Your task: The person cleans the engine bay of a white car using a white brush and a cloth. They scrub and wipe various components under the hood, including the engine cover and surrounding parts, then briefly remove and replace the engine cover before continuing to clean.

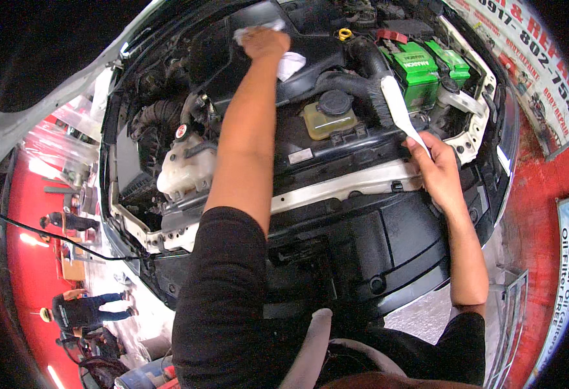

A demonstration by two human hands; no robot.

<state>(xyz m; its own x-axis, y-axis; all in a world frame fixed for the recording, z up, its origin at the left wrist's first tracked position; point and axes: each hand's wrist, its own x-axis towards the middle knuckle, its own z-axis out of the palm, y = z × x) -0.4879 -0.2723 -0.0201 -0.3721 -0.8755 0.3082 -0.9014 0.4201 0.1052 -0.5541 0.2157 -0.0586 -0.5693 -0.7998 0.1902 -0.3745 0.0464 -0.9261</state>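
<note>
The left hand is reaching far over the engine bay and resting on a white cloth, which is lying on the black plastic engine cover and poking out on both sides of the hand; its fingers are blurring into the cloth, so I cannot tell whether they are gripping it or lying flat over it. The right hand is closing its fingers around the lower end of a white-handled scrub brush, thumb running along the handle; the brush is tilting up and to the left, its dark bristles facing a black corrugated hose, though I cannot tell whether they are touching it. Just beyond the brush, a green car battery is standing, with a second green battery just beside it to the right; a yellowish reservoir with a black cap is sitting between the two forearms; a white plastic reservoir is sitting left of the left forearm; nearer the body, a white metal crossmember is running across the bay's front; at far left, a co-worker in dark clothes is standing well apart.
</note>
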